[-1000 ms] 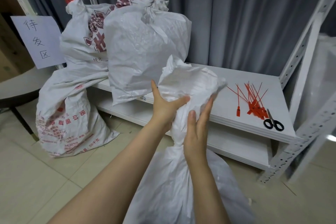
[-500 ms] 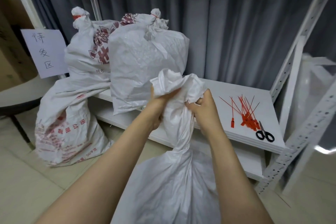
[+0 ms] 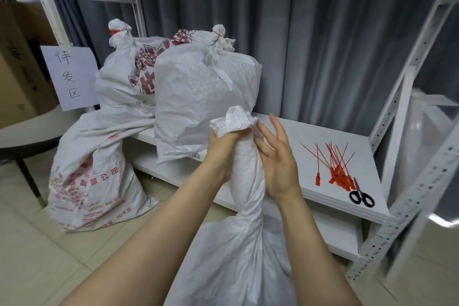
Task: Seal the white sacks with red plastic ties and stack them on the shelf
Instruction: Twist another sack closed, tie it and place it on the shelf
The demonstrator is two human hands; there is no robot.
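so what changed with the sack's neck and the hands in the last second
The loose sack mouth was gathered and twisted into a tight neck. The left grip closed round it near the top and holds it; the right grip, which also clutched it half a second ago, let go and now sits open beside it. The red ties, scissors and tied sacks on the shelf stayed put.

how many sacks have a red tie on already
2, both on the shelf: the printed sack at back left, the plain sack in front. The neck of the floor sack is hidden.
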